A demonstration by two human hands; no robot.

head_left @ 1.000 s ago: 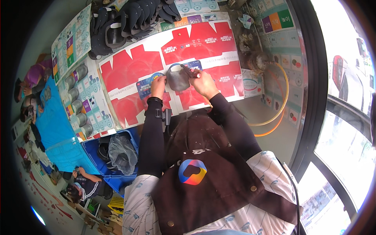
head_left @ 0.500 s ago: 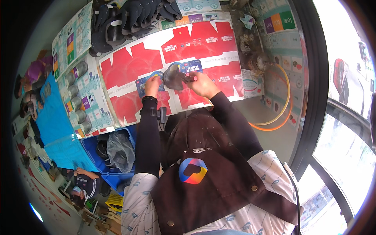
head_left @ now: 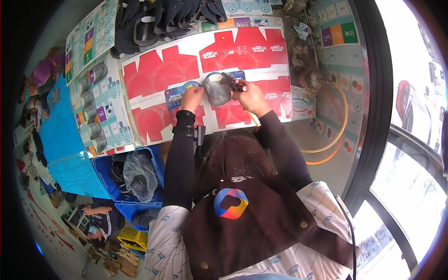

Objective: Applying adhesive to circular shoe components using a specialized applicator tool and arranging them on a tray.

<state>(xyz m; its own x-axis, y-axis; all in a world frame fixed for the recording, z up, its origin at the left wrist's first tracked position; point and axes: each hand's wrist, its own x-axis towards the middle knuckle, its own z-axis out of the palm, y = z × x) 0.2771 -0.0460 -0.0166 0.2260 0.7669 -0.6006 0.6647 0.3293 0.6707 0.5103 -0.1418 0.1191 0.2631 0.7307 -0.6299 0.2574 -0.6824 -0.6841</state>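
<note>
A dark grey, rounded, cup-like piece with a pale patch at its upper edge is above the red-and-white printed sheets on the bench. My left hand is closed on its left edge, fingers pinched. My right hand is wrapped round a small dark spray-gun-like tool with reddish knobs at its back end. The tool's front lies over the upper right of the grey piece; I cannot tell whether they touch. A yellowish hose shows below my right wrist.
Many dark curved pieces are heaped at the back. Several grey cup-like pieces line the left board. Blue crates with a clear plastic bag stand lower left. Hoses loop at right. Other people sit at far left.
The grey piece has turned, so its broad rounded face now shows. My left hand has moved slightly right, and the tool in my right hand has tilted and shifted right.
</note>
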